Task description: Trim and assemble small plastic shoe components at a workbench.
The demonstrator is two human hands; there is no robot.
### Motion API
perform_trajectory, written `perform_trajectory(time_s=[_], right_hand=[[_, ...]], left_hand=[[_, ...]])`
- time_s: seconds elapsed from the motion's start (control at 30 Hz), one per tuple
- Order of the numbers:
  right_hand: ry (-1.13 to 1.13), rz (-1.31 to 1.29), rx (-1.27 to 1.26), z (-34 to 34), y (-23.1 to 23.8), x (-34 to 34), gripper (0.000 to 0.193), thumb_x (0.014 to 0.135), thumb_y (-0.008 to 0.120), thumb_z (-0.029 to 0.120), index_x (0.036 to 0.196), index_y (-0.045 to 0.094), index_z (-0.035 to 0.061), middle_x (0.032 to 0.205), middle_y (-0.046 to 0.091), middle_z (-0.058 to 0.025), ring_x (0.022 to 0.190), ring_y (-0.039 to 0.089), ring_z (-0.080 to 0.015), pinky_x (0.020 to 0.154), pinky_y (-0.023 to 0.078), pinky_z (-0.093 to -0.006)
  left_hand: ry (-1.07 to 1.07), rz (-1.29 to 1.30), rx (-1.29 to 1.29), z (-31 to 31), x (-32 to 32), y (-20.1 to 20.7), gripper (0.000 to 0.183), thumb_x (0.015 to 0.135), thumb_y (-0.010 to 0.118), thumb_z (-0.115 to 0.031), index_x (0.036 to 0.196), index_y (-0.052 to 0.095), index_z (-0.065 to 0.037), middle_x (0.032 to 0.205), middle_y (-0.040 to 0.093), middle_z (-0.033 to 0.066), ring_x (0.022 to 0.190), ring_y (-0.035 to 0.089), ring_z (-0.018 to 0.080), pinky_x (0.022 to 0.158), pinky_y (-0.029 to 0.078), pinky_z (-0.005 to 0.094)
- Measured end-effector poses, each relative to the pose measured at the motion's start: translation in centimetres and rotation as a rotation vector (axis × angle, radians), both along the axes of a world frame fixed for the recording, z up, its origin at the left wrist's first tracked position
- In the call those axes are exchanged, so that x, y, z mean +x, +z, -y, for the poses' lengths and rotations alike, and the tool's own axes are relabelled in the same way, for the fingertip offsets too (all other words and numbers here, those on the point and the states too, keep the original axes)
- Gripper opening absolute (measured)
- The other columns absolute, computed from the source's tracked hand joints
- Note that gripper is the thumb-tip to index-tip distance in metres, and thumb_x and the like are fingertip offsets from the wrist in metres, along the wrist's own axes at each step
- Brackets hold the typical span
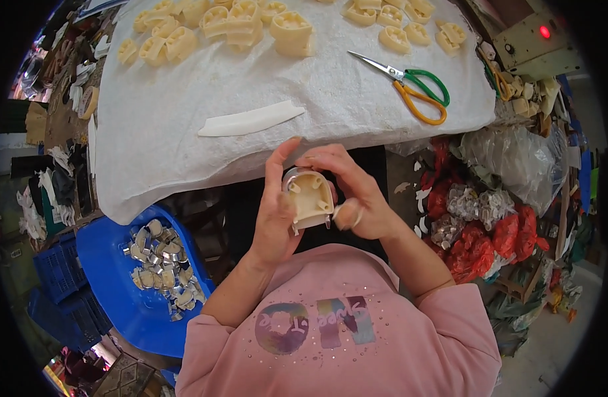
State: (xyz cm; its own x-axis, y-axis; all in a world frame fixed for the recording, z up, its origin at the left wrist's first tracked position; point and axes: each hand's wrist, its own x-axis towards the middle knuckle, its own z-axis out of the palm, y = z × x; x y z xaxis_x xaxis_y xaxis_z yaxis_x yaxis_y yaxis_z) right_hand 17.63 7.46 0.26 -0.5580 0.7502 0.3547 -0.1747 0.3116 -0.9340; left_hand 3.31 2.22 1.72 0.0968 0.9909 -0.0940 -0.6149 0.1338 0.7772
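Note:
Between my two hands, just off the table's near edge, is a hollow cream plastic shoe heel (309,196), D-shaped with small posts inside. A shiny silver covering shows along part of its outer wall. My left hand (272,215) is closed around its left side, with the index finger reaching up past the top. The fingers of my right hand (358,188) bend over its far right edge, and that thumb is blurred beside the lower right corner. Ahead on the white-covered table (165,99) lie a flat white strip (251,121) and scissors (397,74) with green and orange handles.
Stacks of cream heels (234,23) and more loose ones (393,38) stand along the table's far side. A blue basin (105,264) at my left holds silver-covered heels (162,261). Red and clear plastic bags (473,255) crowd my right. A machine with a red light (539,43) stands far right.

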Motion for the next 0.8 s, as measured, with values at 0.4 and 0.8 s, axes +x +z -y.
perform_trajectory(time_s=[0.4, 0.8], right_hand=[[0.251, -0.055, -0.527, -2.4, 1.2, -1.0, 0.013, 0.085, 0.059, 0.015, 0.083, 0.057, 0.0022, 0.104, 0.056, -0.0070, 0.078, 0.057, -0.0103, 0.059, 0.048, -0.0226], [-0.095, 0.050, -0.060, 0.4, 0.0, -1.9, 0.020, 0.088, 0.049, 0.011, 0.105, 0.059, 0.0064, 0.100, 0.059, -0.0097, 0.094, 0.057, -0.0268, 0.084, 0.044, -0.0349]], left_hand=[[0.023, -0.021, -0.074, 0.1, 1.2, 0.9, 0.065, 0.095, 0.029, -0.053, 0.138, 0.022, -0.006, 0.107, 0.050, 0.0111, 0.073, 0.059, 0.0158, 0.054, 0.050, 0.0260], [0.211, -0.136, -0.132, 0.1, 1.9, 1.8, 0.053, 0.096, 0.039, -0.036, 0.138, 0.028, -0.006, 0.118, 0.048, 0.0115, 0.107, 0.051, 0.0199, 0.090, 0.044, 0.0314]])
